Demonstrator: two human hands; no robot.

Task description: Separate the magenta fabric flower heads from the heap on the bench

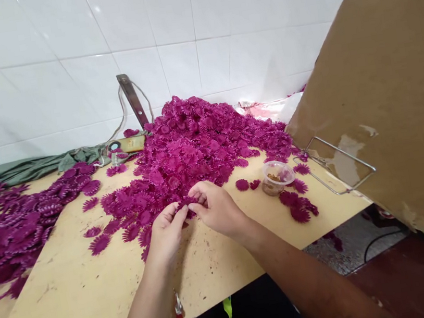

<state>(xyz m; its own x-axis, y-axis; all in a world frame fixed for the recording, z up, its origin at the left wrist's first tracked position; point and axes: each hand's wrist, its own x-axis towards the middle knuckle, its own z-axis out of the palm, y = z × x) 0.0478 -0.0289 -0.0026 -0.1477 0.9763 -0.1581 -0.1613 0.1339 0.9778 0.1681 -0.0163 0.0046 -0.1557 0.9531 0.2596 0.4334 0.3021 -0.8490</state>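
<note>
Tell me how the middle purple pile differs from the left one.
The middle pile rises to a peak; the left pile spreads low. The middle pile reaches the left hand and right hand; the left pile lies apart from both. Both consist of purple, tooth-edged discs.

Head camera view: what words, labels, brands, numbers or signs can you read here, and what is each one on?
None can be read.
Yellow object near the wall: any marks are too small and blurred to read.
Small silver-and-red item at the table's near edge: too small to read.
Cardboard, clear tub and purple pieces: no lettering visible.
</note>
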